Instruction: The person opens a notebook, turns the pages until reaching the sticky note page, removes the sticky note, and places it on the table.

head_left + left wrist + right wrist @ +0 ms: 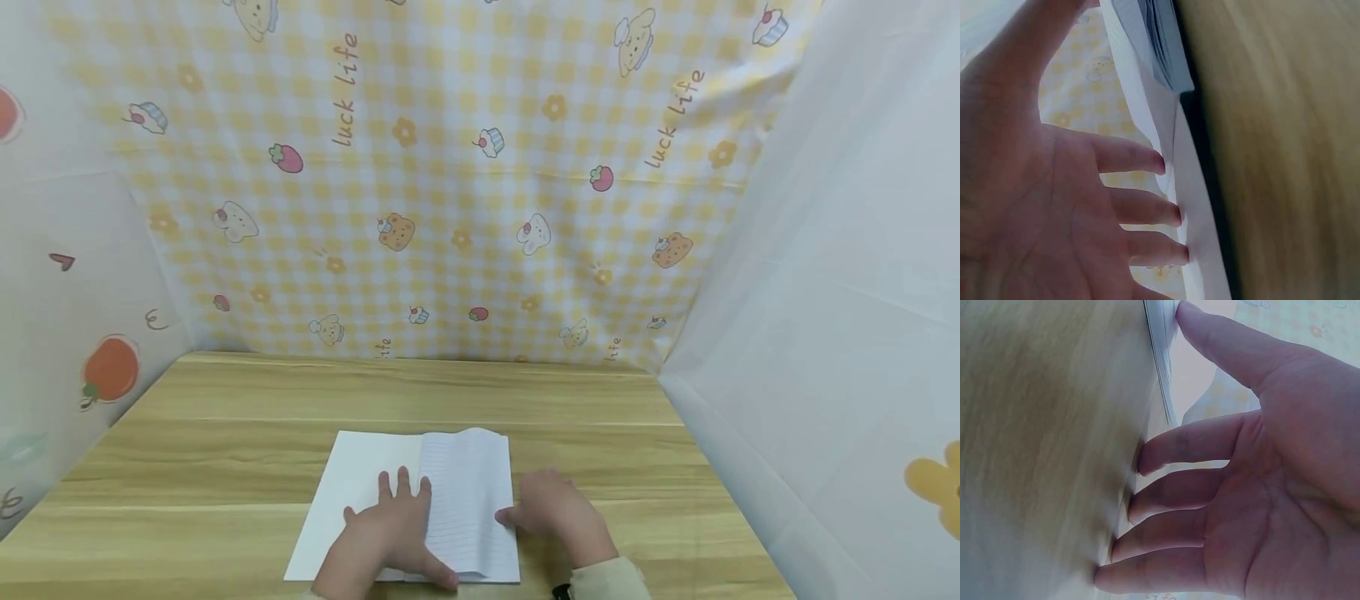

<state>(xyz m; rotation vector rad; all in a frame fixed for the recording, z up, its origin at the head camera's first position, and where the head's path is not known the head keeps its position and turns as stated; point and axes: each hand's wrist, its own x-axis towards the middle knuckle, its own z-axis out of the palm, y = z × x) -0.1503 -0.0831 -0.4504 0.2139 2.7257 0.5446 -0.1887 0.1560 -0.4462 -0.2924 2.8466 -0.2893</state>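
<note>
An open notebook point(457, 467) with lined pages lies on the table, its blank white left side point(352, 475) flat and one lined page on the right bowed upward. Spread over the middle, near the fold, my left hand point(393, 529) rests its fingertips on the paper, the thumb reaching toward the bottom edge. In the left wrist view its straight fingers point(1141, 206) touch the white page. At the notebook's right edge is my right hand point(555, 508). Its thumb point(1216, 334) touches the page edge, while the other fingers point(1175, 487) rest on the tabletop beside the notebook.
The wood-grain table point(420, 392) extends around the notebook. Behind it hangs a yellow checked cloth point(450, 192) with cartoon prints, and white sheets point(825, 333) border the sides. A small black object point(561, 592) shows at the right sleeve point(611, 579).
</note>
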